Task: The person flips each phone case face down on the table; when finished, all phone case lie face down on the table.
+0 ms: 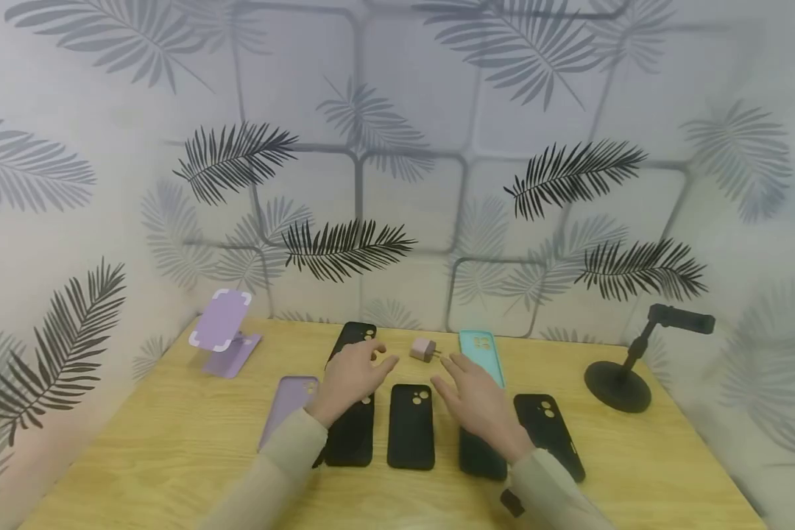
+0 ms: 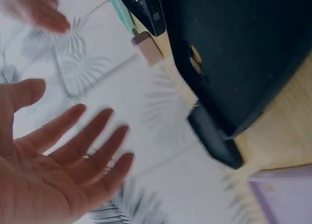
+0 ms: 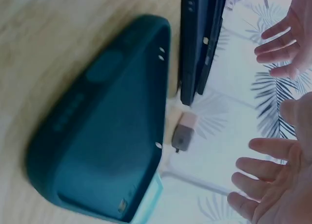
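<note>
My left hand [image 1: 350, 375] hovers with spread, relaxed fingers and holds nothing, over a long black phone case [image 1: 350, 439] and a second black case [image 1: 352, 335] behind it. My right hand [image 1: 480, 401], also empty with fingers extended, is above a dark teal phone case [image 1: 482, 455], whose hollow inside [image 3: 112, 136] shows in the right wrist view. Beyond that hand lies a light turquoise case [image 1: 494, 361]. Between the hands are a small black case [image 1: 411, 434] and a pink plug charger [image 1: 422, 349] with its prongs pointing right.
A lilac phone case [image 1: 288, 403] lies left of the left hand, another black case [image 1: 551, 436] beside the right forearm. A purple folding phone stand [image 1: 221, 322] is at back left, a black round-based stand [image 1: 617, 386] at right. Leaf-patterned wall covering [image 1: 411, 199] borders the wooden table [image 1: 172, 449].
</note>
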{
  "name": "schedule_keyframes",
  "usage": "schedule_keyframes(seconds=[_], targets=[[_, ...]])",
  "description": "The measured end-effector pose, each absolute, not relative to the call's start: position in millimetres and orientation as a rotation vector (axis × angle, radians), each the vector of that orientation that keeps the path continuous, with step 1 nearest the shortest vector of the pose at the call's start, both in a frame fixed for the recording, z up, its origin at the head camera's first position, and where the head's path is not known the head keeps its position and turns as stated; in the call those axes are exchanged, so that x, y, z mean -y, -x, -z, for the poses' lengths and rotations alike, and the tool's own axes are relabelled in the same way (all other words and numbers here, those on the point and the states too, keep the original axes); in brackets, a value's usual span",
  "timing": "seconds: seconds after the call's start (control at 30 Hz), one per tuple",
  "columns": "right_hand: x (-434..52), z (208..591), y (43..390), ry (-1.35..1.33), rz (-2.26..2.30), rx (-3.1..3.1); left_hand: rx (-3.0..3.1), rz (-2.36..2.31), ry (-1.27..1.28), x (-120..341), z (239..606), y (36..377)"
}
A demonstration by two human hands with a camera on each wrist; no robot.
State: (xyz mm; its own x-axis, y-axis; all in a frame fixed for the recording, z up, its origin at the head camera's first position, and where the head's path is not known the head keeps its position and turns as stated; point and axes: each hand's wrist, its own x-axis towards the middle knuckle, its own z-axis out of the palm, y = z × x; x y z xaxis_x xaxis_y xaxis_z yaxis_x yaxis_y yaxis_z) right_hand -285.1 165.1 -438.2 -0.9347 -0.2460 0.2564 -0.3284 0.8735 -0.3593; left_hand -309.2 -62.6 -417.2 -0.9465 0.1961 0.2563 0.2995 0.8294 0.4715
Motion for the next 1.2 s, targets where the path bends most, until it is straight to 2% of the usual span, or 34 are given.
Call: schedule_keyframes(seconds=[0.3,0.53,0.7,0.87,1.2], targets=[[-142,447,306,-0.508,-1.348,2.782,2.720,1.474,0.245,99,421,339],[-115,450,331,-0.619,-1.811,2.799,2.781,1.735,0.189,131,428,359],[-96,451,346,-0.730,-1.813,2.820,2.785,1.849,0.135,145,430,368],[-83,451,360,-0.716,-1.732,2.851,2.795,1.913,0.094,152,432,376],[-72,459,376,-0.735,-1.628,2.966,2.952,1.680,-0.032,157,446,387]])
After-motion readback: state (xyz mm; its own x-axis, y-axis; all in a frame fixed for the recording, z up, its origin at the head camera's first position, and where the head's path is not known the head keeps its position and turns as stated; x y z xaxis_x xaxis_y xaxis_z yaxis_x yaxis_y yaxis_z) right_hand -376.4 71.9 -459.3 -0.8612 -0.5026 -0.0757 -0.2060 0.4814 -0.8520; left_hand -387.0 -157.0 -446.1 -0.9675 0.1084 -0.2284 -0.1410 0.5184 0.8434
